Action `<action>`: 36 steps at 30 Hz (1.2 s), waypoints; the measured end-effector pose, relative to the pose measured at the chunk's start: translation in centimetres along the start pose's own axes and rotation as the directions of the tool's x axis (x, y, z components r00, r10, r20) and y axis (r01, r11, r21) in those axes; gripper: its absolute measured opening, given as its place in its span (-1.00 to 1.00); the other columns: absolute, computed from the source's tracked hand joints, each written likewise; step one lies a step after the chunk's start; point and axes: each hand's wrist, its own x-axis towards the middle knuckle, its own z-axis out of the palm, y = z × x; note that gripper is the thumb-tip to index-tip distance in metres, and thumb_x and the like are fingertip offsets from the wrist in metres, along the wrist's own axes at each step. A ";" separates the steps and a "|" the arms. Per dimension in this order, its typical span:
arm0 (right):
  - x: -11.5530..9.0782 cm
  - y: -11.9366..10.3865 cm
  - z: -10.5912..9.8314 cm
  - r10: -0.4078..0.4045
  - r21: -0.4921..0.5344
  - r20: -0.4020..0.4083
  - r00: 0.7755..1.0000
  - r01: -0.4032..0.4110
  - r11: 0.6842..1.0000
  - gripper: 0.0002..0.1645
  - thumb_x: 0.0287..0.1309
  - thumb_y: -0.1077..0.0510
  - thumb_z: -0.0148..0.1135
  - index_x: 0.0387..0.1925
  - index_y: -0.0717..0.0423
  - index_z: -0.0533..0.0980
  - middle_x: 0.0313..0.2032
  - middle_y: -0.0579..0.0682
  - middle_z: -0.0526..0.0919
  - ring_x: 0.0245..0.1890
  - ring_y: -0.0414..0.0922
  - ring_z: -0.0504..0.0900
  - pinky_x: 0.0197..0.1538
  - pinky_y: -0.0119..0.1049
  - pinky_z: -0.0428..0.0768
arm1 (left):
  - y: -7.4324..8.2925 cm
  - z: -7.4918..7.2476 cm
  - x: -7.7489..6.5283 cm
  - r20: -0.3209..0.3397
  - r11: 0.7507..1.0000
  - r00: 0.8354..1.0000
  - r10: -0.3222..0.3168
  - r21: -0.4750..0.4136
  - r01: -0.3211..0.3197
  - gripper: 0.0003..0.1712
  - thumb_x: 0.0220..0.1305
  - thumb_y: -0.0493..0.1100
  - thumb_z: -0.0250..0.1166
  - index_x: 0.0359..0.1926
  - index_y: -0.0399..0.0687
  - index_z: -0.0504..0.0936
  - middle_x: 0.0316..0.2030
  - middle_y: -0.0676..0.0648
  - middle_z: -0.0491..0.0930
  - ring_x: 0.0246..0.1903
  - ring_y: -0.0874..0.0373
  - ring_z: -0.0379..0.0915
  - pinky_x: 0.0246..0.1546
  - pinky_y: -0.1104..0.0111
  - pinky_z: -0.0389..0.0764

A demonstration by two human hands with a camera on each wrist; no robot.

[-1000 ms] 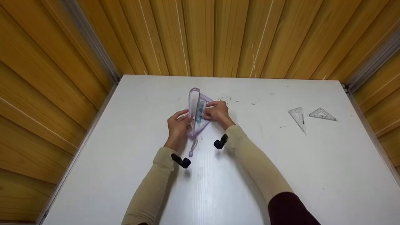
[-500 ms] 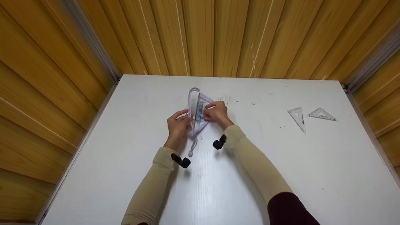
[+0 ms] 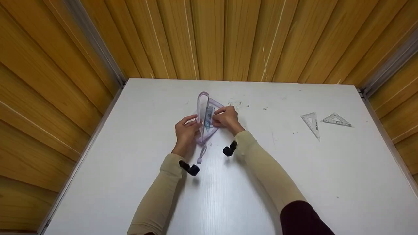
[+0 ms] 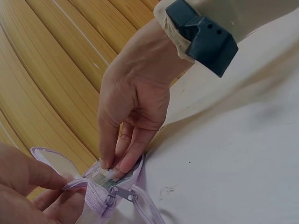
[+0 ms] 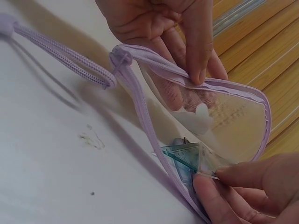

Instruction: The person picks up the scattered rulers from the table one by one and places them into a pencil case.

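Over the white table (image 3: 107, 163), our left hand (image 3: 186, 131) pinches the purple pouch (image 3: 202, 109) by its edge; our right hand (image 3: 227, 117) pinches a clear piece (image 5: 206, 161) inside. We should hold the sides wide so nothing snags.

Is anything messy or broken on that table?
Yes, a little messy: small dark marks dot the white table near the purple pouch. They look odd on such a plain surface, but I can't tell if they're dirt or scratches. Nothing looks clearly broken.
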 end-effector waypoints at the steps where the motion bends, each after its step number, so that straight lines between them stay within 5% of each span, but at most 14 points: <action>1: 0.0 0.0 0.0 -0.003 -0.015 -0.004 1.000 0.002 1.000 -0.72 0.05 0.37 0.48 -0.14 0.32 0.69 -0.43 0.15 0.74 -0.54 -0.05 0.76 -0.38 -0.24 0.73 | 0.0 0.0 0.0 0.001 1.000 1.000 -0.001 0.002 0.001 -0.61 0.21 -0.44 0.40 0.07 -0.18 0.72 -0.15 -0.20 0.77 -0.29 0.07 0.67 -0.43 0.38 0.60; 16: -0.2 -0.2 -0.4 -0.045 -0.154 0.027 0.999 0.049 0.987 -0.72 0.13 0.28 0.50 -0.11 0.27 0.69 -0.44 0.15 0.77 -0.48 -0.03 0.78 -0.37 -0.21 0.73 | 0.0 0.0 0.0 0.001 1.000 1.000 -0.001 0.009 0.001 -0.60 0.20 -0.44 0.42 0.08 -0.18 0.72 -0.14 -0.19 0.78 -0.22 0.05 0.70 -0.36 0.38 0.63; 36: -0.4 0.3 -1.6 -0.162 -0.111 0.096 0.982 0.172 0.979 -0.38 0.18 0.15 0.51 0.26 0.13 0.54 -0.18 0.11 0.78 -0.32 0.07 0.78 -0.31 -0.10 0.74 | 0.0 -0.2 -0.1 0.018 1.000 0.999 0.031 0.004 -0.031 -0.62 0.22 -0.46 0.38 0.06 -0.21 0.72 -0.13 -0.25 0.76 -0.29 0.08 0.70 -0.44 0.39 0.63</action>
